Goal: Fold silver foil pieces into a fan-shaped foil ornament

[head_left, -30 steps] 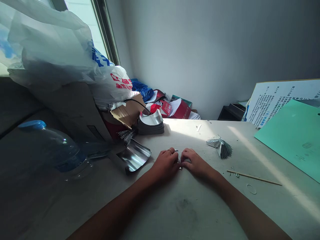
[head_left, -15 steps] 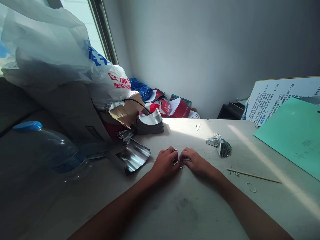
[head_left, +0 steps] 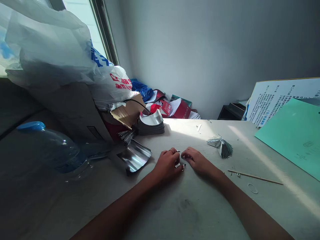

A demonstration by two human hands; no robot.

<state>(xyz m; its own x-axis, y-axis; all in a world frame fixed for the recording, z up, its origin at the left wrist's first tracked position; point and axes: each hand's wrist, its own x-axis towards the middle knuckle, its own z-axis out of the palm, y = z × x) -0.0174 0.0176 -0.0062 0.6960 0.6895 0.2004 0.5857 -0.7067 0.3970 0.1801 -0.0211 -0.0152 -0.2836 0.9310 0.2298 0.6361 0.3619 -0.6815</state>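
My left hand [head_left: 168,164] is closed on a small silvery folded piece [head_left: 184,167], whose pointed ends stick out past the thumb and fingers. Just to the right, my right hand [head_left: 196,159] rests on the table with curled fingers; whatever they may hold is hidden. A narrow gap separates the two hands. Left of my left hand lies a curved stack of shiny silver sheets [head_left: 137,156]. A fan-shaped bundle of thin silvery pieces [head_left: 222,146] sits beyond my right hand.
A thin wooden stick [head_left: 257,177] and a pale ring-shaped band [head_left: 252,188] lie at right, near a green folder [head_left: 292,130]. A clear bottle with a blue cap [head_left: 57,146] lies at left. Behind it, plastic bags [head_left: 57,50] rest on a box; another curved stack [head_left: 150,128] stands farther back.
My hands have drawn slightly apart, and more of the silvery piece shows beside my left thumb. The whole view has shifted a little.
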